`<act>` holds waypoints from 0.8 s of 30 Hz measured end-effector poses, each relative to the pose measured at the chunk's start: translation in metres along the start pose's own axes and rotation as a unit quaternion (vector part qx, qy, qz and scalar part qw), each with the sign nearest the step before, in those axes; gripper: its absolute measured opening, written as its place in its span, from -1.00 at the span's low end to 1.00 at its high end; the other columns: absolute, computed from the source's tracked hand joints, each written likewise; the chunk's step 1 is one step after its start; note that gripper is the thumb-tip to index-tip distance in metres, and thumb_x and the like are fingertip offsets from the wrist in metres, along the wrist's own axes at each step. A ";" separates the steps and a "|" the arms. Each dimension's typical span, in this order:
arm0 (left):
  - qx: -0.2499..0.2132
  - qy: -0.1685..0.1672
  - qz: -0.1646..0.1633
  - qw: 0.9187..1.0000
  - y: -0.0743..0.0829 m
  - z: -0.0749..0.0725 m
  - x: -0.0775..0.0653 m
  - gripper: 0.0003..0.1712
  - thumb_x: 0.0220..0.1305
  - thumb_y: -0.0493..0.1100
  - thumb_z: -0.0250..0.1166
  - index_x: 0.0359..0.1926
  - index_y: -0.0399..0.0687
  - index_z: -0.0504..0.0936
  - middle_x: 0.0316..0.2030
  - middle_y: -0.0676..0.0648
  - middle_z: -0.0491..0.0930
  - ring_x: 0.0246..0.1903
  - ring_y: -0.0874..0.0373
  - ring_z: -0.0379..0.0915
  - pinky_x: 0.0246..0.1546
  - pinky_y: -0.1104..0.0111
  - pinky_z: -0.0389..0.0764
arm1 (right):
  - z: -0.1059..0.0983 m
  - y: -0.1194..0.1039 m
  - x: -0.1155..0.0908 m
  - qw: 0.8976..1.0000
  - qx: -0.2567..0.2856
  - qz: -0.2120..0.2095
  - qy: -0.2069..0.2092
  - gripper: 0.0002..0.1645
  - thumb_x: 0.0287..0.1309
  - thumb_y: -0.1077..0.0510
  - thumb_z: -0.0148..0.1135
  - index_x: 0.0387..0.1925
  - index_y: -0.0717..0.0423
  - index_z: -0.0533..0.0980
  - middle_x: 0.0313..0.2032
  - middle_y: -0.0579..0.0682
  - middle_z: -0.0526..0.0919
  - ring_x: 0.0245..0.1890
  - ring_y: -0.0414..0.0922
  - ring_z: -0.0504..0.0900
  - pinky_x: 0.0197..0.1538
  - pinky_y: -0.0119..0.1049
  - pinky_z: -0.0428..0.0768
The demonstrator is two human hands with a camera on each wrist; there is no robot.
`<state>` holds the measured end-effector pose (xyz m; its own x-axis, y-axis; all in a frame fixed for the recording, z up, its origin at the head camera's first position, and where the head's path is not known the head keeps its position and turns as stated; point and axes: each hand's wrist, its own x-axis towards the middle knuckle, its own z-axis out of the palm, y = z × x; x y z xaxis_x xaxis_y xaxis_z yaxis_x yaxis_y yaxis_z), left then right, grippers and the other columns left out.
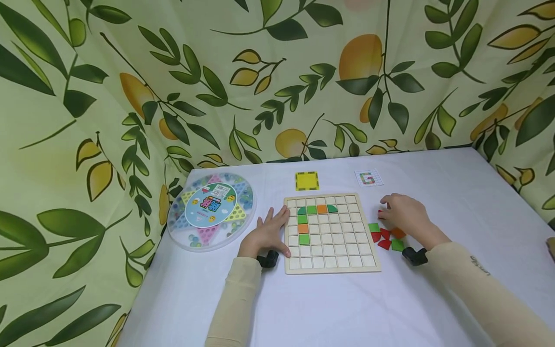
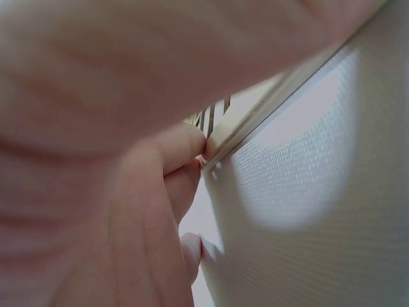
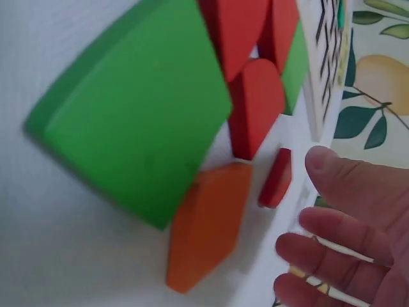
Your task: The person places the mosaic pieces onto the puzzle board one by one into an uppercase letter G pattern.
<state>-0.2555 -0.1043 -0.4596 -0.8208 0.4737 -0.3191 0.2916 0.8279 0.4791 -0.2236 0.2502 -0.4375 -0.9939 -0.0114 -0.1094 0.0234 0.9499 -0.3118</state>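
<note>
A wooden grid board (image 1: 333, 271) lies on the table, with green and orange tiles set in its top row and down its left side. Straight, spread fingers of my left hand (image 1: 265, 235) rest along the board's left edge; the left wrist view shows fingertips at its wooden rim (image 2: 239, 125). My right hand (image 1: 405, 216) hovers over loose tiles right of the board, thumb and fingers parted with nothing between them. Closest to those fingertips is a small red tile (image 3: 278, 179). Beside it lie an orange tile (image 3: 209, 224), a large-looking green tile (image 3: 140, 115) and several red ones.
Behind the board are a yellow square piece (image 1: 307, 180) and a small card (image 1: 369, 178) printed with a coloured G on a grid. A round, clear game case (image 1: 211, 205) with coloured marbles sits to the left. Leaf-patterned cloth (image 1: 312, 96) hangs behind the table.
</note>
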 end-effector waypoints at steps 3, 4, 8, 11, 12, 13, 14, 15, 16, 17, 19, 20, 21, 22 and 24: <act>-0.003 0.000 -0.001 1.000 -0.001 0.000 0.000 0.51 -0.56 0.07 0.62 0.44 0.17 -0.13 0.43 0.22 -0.33 0.39 0.04 -0.61 0.28 -0.10 -0.45 | 0.002 0.006 0.003 1.000 -0.008 0.015 -0.013 -0.45 -0.07 0.02 0.40 -0.13 0.36 0.53 -0.38 0.16 0.58 -0.42 0.00 0.45 -0.39 -0.19 0.51; -0.004 0.000 0.000 1.000 -0.001 0.000 -0.001 0.51 -0.56 0.07 0.62 0.44 0.16 -0.13 0.43 0.22 -0.34 0.39 0.03 -0.61 0.28 -0.10 -0.46 | 0.003 0.006 0.004 1.000 -0.011 0.017 -0.017 -0.47 -0.07 0.02 0.40 -0.16 0.35 0.54 -0.42 0.14 0.57 -0.44 -0.01 0.45 -0.41 -0.21 0.49; -0.009 0.002 0.002 1.000 0.001 -0.001 -0.001 0.51 -0.57 0.07 0.62 0.44 0.15 -0.12 0.43 0.20 -0.33 0.39 0.03 -0.61 0.28 -0.10 -0.47 | 0.007 0.006 0.006 0.999 -0.026 0.020 -0.026 -0.53 -0.07 0.02 0.39 -0.25 0.32 0.52 -0.51 0.07 0.52 -0.49 -0.04 0.43 -0.46 -0.26 0.45; -0.011 0.004 0.000 1.000 0.002 -0.002 -0.001 0.51 -0.57 0.06 0.62 0.44 0.16 -0.12 0.43 0.21 -0.32 0.39 0.03 -0.61 0.28 -0.09 -0.47 | 0.009 0.005 0.007 0.999 -0.026 0.018 -0.026 -0.56 -0.05 0.05 0.38 -0.24 0.31 0.51 -0.52 0.07 0.50 -0.49 -0.04 0.43 -0.44 -0.25 0.45; -0.011 0.004 -0.001 1.000 0.002 -0.002 0.000 0.51 -0.57 0.06 0.62 0.44 0.16 -0.12 0.43 0.21 -0.32 0.39 0.04 -0.61 0.28 -0.09 -0.47 | 0.009 0.004 0.007 0.999 -0.024 0.016 -0.025 -0.56 -0.05 0.06 0.38 -0.23 0.31 0.51 -0.50 0.07 0.50 -0.48 -0.04 0.43 -0.43 -0.24 0.45; -0.011 0.004 -0.001 1.000 0.002 -0.002 -0.001 0.51 -0.57 0.05 0.62 0.44 0.16 -0.12 0.43 0.21 -0.32 0.39 0.04 -0.61 0.28 -0.09 -0.47 | 0.009 0.004 0.007 0.999 -0.021 0.013 -0.023 -0.57 -0.05 0.07 0.38 -0.22 0.30 0.51 -0.48 0.08 0.51 -0.47 -0.03 0.43 -0.42 -0.23 0.46; -0.010 0.003 -0.001 1.000 0.002 -0.002 0.000 0.51 -0.57 0.05 0.63 0.44 0.16 -0.12 0.43 0.21 -0.32 0.39 0.04 -0.61 0.28 -0.09 -0.47 | 0.009 0.003 0.007 1.000 -0.018 0.009 -0.020 -0.57 -0.06 0.08 0.38 -0.21 0.30 0.52 -0.46 0.09 0.52 -0.46 -0.03 0.43 -0.41 -0.22 0.46; -0.010 0.003 -0.001 1.000 0.002 -0.002 0.000 0.51 -0.57 0.05 0.63 0.44 0.16 -0.12 0.43 0.21 -0.33 0.39 0.03 -0.61 0.28 -0.10 -0.47 | 0.008 0.002 0.007 1.000 -0.013 0.005 -0.017 -0.57 -0.06 0.09 0.38 -0.20 0.29 0.52 -0.44 0.10 0.52 -0.45 -0.02 0.43 -0.40 -0.22 0.46; -0.010 0.002 -0.001 1.000 0.002 -0.002 0.000 0.51 -0.56 0.05 0.63 0.44 0.16 -0.12 0.43 0.21 -0.33 0.39 0.03 -0.61 0.28 -0.10 -0.47 | 0.008 0.001 0.006 1.000 -0.009 0.000 -0.012 -0.58 -0.07 0.10 0.38 -0.19 0.29 0.52 -0.43 0.10 0.52 -0.44 -0.02 0.43 -0.40 -0.21 0.47; -0.009 0.002 -0.001 1.000 0.002 -0.002 -0.001 0.51 -0.56 0.04 0.63 0.44 0.16 -0.12 0.43 0.21 -0.33 0.39 0.03 -0.61 0.28 -0.10 -0.47 | 0.007 -0.001 0.006 1.000 -0.003 -0.006 -0.007 -0.58 -0.08 0.11 0.39 -0.19 0.28 0.53 -0.41 0.11 0.52 -0.43 -0.02 0.43 -0.39 -0.20 0.47; -0.007 0.002 -0.002 1.000 0.002 -0.002 0.000 0.51 -0.56 0.04 0.63 0.44 0.16 -0.12 0.43 0.21 -0.33 0.39 0.03 -0.61 0.27 -0.10 -0.47 | 0.006 -0.008 0.004 1.000 0.011 -0.029 0.004 -0.59 -0.07 0.12 0.38 -0.18 0.27 0.54 -0.40 0.10 0.54 -0.43 -0.03 0.44 -0.37 -0.19 0.49; -0.006 0.002 -0.002 1.000 0.002 -0.001 0.000 0.51 -0.56 0.04 0.63 0.44 0.16 -0.12 0.43 0.21 -0.33 0.39 0.03 -0.60 0.28 -0.11 -0.46 | 0.006 -0.014 0.004 0.999 0.020 -0.046 0.008 -0.60 -0.07 0.13 0.38 -0.18 0.26 0.55 -0.38 0.09 0.55 -0.42 -0.03 0.45 -0.36 -0.18 0.50; -0.004 0.003 -0.003 1.000 0.001 -0.001 0.000 0.51 -0.56 0.05 0.63 0.44 0.16 -0.12 0.43 0.21 -0.33 0.39 0.03 -0.60 0.28 -0.11 -0.46 | 0.007 -0.020 0.003 0.997 0.027 -0.065 0.011 -0.62 -0.08 0.15 0.39 -0.19 0.26 0.56 -0.37 0.08 0.56 -0.41 -0.04 0.47 -0.34 -0.17 0.52; -0.004 0.003 -0.004 1.000 0.001 0.000 0.000 0.51 -0.56 0.05 0.63 0.44 0.16 -0.12 0.43 0.21 -0.32 0.39 0.03 -0.60 0.28 -0.11 -0.46 | 0.007 -0.026 0.002 0.996 0.032 -0.085 0.012 -0.63 -0.08 0.17 0.39 -0.19 0.25 0.57 -0.35 0.07 0.58 -0.40 -0.05 0.47 -0.32 -0.16 0.53; -0.001 0.004 -0.005 1.000 0.001 0.001 0.000 0.51 -0.56 0.06 0.63 0.44 0.16 -0.11 0.43 0.21 -0.32 0.39 0.03 -0.60 0.28 -0.10 -0.45 | 0.010 -0.040 0.001 0.990 0.037 -0.134 0.015 -0.66 -0.09 0.21 0.40 -0.20 0.23 0.59 -0.31 0.03 0.60 -0.37 -0.07 0.51 -0.26 -0.15 0.55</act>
<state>-0.2553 -0.1033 -0.4597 -0.8271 0.4635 -0.3178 0.2826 0.8318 0.4777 -0.2243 0.2086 -0.4348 -0.9680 -0.2504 0.0149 -0.2358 0.8882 -0.3944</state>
